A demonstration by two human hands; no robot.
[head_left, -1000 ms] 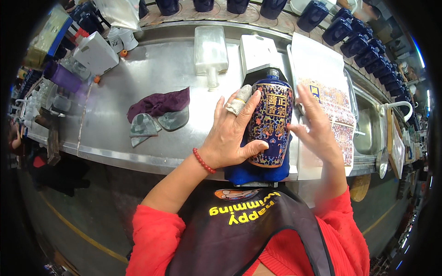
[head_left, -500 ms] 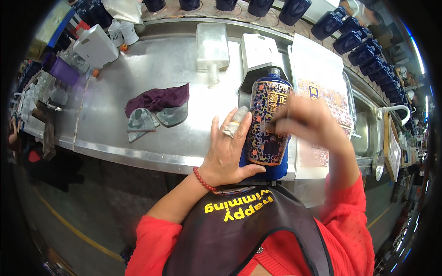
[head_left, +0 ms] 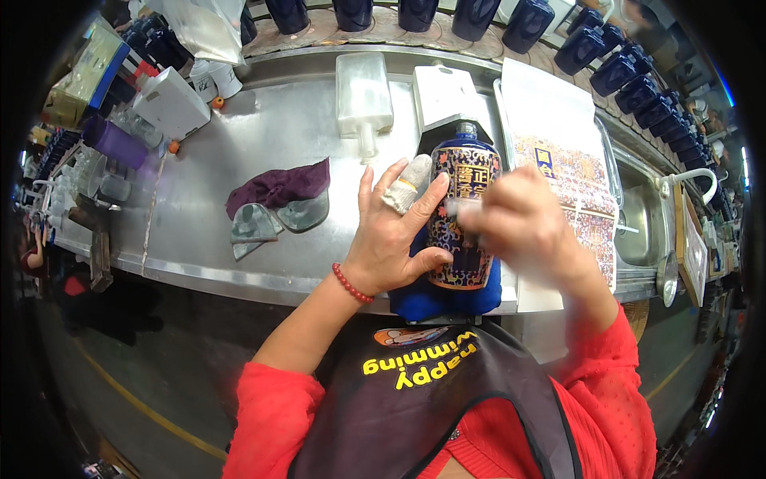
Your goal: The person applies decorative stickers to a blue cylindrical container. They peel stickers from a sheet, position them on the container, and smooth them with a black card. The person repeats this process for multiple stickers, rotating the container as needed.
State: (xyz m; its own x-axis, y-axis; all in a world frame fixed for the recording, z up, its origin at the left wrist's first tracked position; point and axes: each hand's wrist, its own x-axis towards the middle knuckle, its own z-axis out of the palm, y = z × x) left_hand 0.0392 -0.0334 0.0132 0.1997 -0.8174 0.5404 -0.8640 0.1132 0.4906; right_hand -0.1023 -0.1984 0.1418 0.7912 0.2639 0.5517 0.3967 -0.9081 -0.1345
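Observation:
A dark blue bottle (head_left: 469, 271) with a colourful floral and gold pattern lies with its neck pointing away from me, its near end on a blue cloth (head_left: 415, 302). My left hand (head_left: 391, 239) has its fingers spread. Its thumb and forefinger rest against the bottle's left side, and a pale wrap covers one fingertip. Over the bottle's right half, my right hand (head_left: 523, 211) is closed and blurred by motion. Something whitish shows at its fingertips, too smeared to name. This hand hides part of the bottle's front.
Right of the bottle lie patterned decal sheets (head_left: 586, 172), with a sink (head_left: 638, 227) beyond. A clear glass bottle (head_left: 363, 96) and a white box (head_left: 447, 92) stand behind. Leftward are a purple cloth (head_left: 279, 185) and grey-green scraper-like pieces (head_left: 307, 209). Blue bottles (head_left: 475, 17) line the back.
My right hand has shifted slightly left and down across the bottle, still blurred. My left hand stays at the bottle's side, its thumb slightly higher. The whole view has tilted a little.

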